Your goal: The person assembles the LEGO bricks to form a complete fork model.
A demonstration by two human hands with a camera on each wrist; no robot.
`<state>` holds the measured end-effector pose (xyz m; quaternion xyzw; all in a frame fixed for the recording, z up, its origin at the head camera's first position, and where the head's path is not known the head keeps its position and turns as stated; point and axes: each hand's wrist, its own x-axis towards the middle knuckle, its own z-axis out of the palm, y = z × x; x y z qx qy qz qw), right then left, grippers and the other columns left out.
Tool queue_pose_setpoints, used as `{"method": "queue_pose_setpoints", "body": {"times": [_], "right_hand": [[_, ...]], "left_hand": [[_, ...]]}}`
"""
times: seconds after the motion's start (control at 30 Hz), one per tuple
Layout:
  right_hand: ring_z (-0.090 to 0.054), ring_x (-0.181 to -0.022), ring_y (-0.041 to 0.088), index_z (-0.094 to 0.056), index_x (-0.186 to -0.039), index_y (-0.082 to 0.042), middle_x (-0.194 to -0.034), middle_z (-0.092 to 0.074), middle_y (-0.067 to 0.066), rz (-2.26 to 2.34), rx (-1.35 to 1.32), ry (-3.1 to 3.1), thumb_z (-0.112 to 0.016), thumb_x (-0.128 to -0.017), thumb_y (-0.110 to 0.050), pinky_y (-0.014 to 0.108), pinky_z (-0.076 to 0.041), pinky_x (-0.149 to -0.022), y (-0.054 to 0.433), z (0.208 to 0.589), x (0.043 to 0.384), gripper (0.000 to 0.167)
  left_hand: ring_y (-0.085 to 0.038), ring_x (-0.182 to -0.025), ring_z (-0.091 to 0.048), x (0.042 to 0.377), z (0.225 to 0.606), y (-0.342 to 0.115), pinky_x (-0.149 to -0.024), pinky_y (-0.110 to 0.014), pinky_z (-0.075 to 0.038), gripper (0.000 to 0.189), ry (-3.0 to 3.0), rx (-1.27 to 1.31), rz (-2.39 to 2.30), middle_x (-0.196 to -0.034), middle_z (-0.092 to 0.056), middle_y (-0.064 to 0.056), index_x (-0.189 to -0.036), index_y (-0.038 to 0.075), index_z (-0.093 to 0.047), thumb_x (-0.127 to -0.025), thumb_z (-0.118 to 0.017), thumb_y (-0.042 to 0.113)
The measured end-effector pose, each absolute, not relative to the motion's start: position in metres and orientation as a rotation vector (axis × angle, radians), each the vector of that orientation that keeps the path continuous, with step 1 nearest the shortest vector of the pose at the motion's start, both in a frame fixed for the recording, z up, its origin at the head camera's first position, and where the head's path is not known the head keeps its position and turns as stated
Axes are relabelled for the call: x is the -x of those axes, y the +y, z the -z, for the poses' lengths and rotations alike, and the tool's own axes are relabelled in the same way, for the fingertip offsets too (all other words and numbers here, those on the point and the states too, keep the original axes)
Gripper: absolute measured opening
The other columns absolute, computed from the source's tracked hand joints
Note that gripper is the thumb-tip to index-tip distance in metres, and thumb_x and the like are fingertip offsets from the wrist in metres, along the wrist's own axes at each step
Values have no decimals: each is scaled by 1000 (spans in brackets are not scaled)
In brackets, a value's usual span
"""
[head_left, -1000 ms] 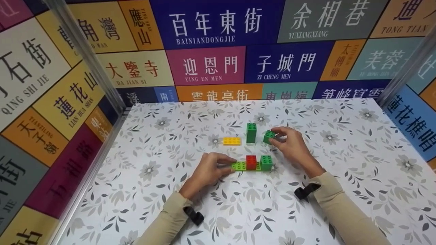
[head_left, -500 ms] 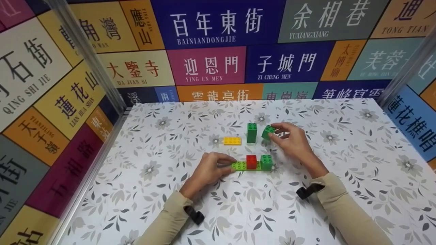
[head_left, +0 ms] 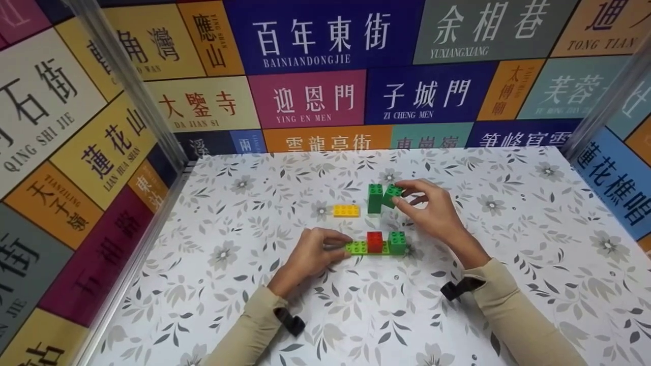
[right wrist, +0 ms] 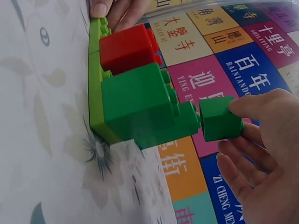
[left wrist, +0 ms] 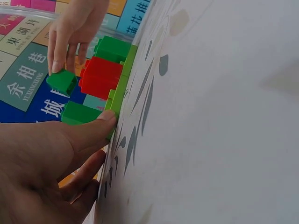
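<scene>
My right hand (head_left: 432, 207) pinches a small green toy brick (head_left: 392, 195) between thumb and fingers. That brick is tilted, raised off the table right beside the top of an upright green brick tower (head_left: 375, 201). With thumb and fingers, my left hand (head_left: 316, 248) grips the left end of a flat lime-green plate (head_left: 357, 248) on the table. On the plate sit a red brick (right wrist: 128, 49) near the middle and another green brick (right wrist: 138, 100) at the right end. In the left wrist view, the thumb presses the plate's edge.
A flat yellow studded brick (head_left: 346, 211) lies left of the tower. A floral-patterned table cover (head_left: 203, 295) spreads under everything. Panels with printed place names (head_left: 310, 99) stand behind the table and along both sides.
My right hand has lifted the small green brick and carried it left, from right of the tower to close against its upper part. The left hand and the plate have stayed put.
</scene>
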<state>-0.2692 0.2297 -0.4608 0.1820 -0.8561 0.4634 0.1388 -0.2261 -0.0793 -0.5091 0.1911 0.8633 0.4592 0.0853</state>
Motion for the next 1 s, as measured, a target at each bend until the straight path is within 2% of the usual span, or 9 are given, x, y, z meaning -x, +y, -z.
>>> {"method": "queue_pose_setpoints", "body": {"times": [0.23, 0.4, 0.6, 0.83, 1.0], "right_hand": [[-71, -113, 23, -75, -136, -17, -129, -75, 0, -1350, -619, -2483, -82, -99, -29, 24, -62, -87, 217, 453, 258, 39], [-71, -115, 19, -75, -136, -20, -129, -75, -2, -1377, -692, -2492, -81, -100, -31, 20, -60, -87, 208, 453, 251, 38], [-72, -114, 17, -75, -135, -22, -127, -75, -6, -1362, -753, -2510, -80, -101, -31, 33, -64, -89, 200, 455, 244, 36], [-73, -112, 28, -75, -135, -19, -127, -75, -4, -1356, -797, -2536, -79, -101, -29, 39, -63, -93, 190, 459, 239, 35], [-72, -116, 22, -74, -135, -19, -130, -75, -4, -1336, -832, -2536, -79, -101, -25, 45, -61, -99, 185, 461, 237, 35]], "left_hand": [[-11, -116, -78, 226, 510, -79, -104, -31, -61, 31, 2583, -568, -1382, -123, -82, 3, -123, 18, -82, -92, -88, 17], [-12, -115, -78, 226, 511, -79, -103, -31, -61, 30, 2603, -588, -1379, -122, -82, 2, -122, 17, -83, -93, -88, 19], [-12, -114, -78, 226, 511, -78, -103, -32, -61, 31, 2594, -584, -1378, -121, -82, 1, -122, 17, -83, -92, -88, 17], [-10, -114, -78, 227, 510, -79, -104, -32, -61, 31, 2612, -599, -1361, -121, -82, 2, -123, 18, -82, -93, -88, 19], [-12, -113, -79, 227, 511, -79, -104, -34, -61, 31, 2615, -608, -1373, -120, -83, 2, -122, 17, -83, -92, -88, 18]]}}
